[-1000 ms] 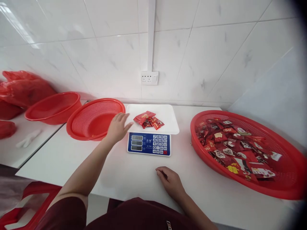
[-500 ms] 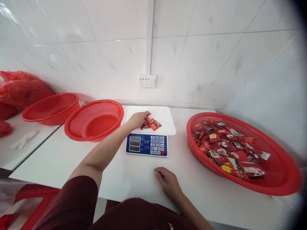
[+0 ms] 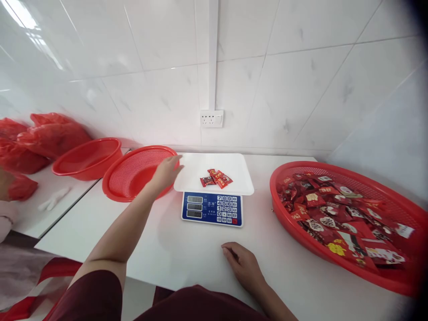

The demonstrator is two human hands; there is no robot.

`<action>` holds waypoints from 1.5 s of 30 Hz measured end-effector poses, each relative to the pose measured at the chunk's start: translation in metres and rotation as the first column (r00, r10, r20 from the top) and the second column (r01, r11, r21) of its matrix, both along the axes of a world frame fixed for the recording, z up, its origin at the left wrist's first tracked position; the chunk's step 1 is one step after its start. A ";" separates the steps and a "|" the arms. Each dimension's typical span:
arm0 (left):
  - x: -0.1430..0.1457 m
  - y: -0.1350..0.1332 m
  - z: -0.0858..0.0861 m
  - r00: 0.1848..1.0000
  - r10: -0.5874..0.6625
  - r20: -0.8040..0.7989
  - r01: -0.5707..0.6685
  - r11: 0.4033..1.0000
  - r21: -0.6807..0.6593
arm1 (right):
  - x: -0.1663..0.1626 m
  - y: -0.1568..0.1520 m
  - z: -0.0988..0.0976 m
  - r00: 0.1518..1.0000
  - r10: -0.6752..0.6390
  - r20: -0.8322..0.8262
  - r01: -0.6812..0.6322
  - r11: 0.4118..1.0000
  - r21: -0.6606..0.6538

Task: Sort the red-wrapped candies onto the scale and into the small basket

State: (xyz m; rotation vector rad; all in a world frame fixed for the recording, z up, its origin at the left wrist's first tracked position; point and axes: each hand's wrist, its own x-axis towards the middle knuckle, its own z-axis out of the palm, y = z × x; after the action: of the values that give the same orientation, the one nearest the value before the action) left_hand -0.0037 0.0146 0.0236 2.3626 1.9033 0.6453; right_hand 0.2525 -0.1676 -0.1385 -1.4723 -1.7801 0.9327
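My left hand (image 3: 165, 172) hovers palm down over the near rim of a red mesh basket (image 3: 133, 176), just left of the scale's white tray (image 3: 234, 165). Its fingers are curled together and hide whatever is under them. A few small red snack packets (image 3: 216, 178) lie on the tray. Below the tray, the blue scale panel (image 3: 212, 208) shows displays and a keypad. My right hand (image 3: 245, 267) rests palm down on the white table (image 3: 187, 249) in front of the scale, holding nothing.
A wide red mesh tray (image 3: 394, 281) heaped with several red packets fills the right side. At the left stand a red basin (image 3: 87, 158), red plastic bags (image 3: 55, 133) and white gloves (image 3: 53, 200). A wall socket (image 3: 211, 118) is behind the scale. A red stool (image 3: 50, 276) stands below left.
My left hand reached onto the scale tray, then drew back left over the mesh basket. Fewer packets lie on the tray; the larger one is gone. My right hand stayed put.
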 end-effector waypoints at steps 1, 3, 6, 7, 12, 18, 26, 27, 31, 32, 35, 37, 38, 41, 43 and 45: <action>0.010 -0.002 -0.007 0.997 -0.069 0.014 0.070 0.996 -0.046 | 0.000 0.000 0.000 1.000 -0.003 -0.001 0.003 1.000 0.001; 0.031 -0.006 -0.020 0.978 -0.203 0.036 0.206 0.971 -0.123 | 0.000 0.000 0.001 1.000 -0.008 -0.007 0.008 1.000 -0.001; 0.057 -0.008 -0.035 0.950 -0.311 0.029 0.312 0.935 -0.170 | 0.000 0.001 0.002 1.000 -0.012 -0.023 0.012 1.000 -0.008; 0.063 -0.008 -0.038 0.949 -0.316 0.022 0.315 0.934 -0.170 | 0.000 0.001 0.003 1.000 -0.012 -0.029 0.012 1.000 -0.011; 0.076 -0.004 -0.043 0.969 -0.248 0.004 0.246 0.959 -0.139 | 0.000 0.000 0.004 0.999 -0.016 -0.033 0.015 1.000 -0.009; 0.042 -0.009 -0.015 0.987 -0.144 -0.068 0.141 0.989 -0.046 | 0.001 0.000 0.003 1.000 -0.001 -0.031 0.002 1.000 0.010; 0.007 -0.007 0.010 0.997 0.035 -0.070 -0.023 0.988 0.155 | 0.001 0.000 0.000 1.000 0.001 0.000 -0.001 1.000 0.009; 0.017 -0.006 0.005 0.996 -0.049 -0.071 0.058 0.990 0.126 | 0.000 0.000 0.001 1.000 -0.003 0.004 0.003 1.000 0.010; 0.072 -0.001 -0.018 0.918 -0.382 -0.109 0.380 0.924 -0.045 | 0.000 0.000 0.004 1.000 -0.018 0.003 0.018 1.000 0.015; 0.085 0.001 -0.023 0.894 -0.436 -0.106 0.427 0.899 -0.094 | 0.000 0.000 0.006 1.000 -0.017 0.002 0.017 1.000 0.014; 0.114 0.006 -0.034 0.874 -0.480 -0.074 0.458 0.866 -0.202 | 0.000 -0.001 0.009 1.000 -0.021 -0.006 0.021 1.000 0.010; 0.124 0.010 -0.040 0.897 -0.435 -0.072 0.413 0.886 -0.209 | 0.000 -0.002 0.011 1.000 -0.028 -0.012 0.028 1.000 0.006; 0.127 0.013 -0.043 0.908 -0.411 -0.080 0.390 0.900 -0.194 | 0.000 -0.002 0.012 0.999 -0.031 -0.013 0.031 1.000 0.001; 0.130 0.021 -0.051 0.917 -0.378 -0.128 0.362 0.923 -0.131 | 0.000 -0.003 0.012 1.000 -0.023 -0.009 0.023 1.000 -0.015; 0.129 0.026 -0.053 0.911 -0.379 -0.164 0.368 0.925 -0.096 | 0.001 -0.003 0.012 1.000 -0.016 -0.011 0.015 1.000 -0.027; 0.128 0.032 -0.054 0.903 -0.390 -0.180 0.382 0.921 -0.083 | 0.001 -0.002 0.011 1.000 -0.010 -0.008 0.010 0.999 -0.032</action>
State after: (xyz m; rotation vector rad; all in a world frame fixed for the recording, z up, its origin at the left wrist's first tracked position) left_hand 0.1243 0.0465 -0.0300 2.7441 1.4102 0.3456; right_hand 0.2536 -0.1699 -0.1276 -1.4939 -1.7577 0.9645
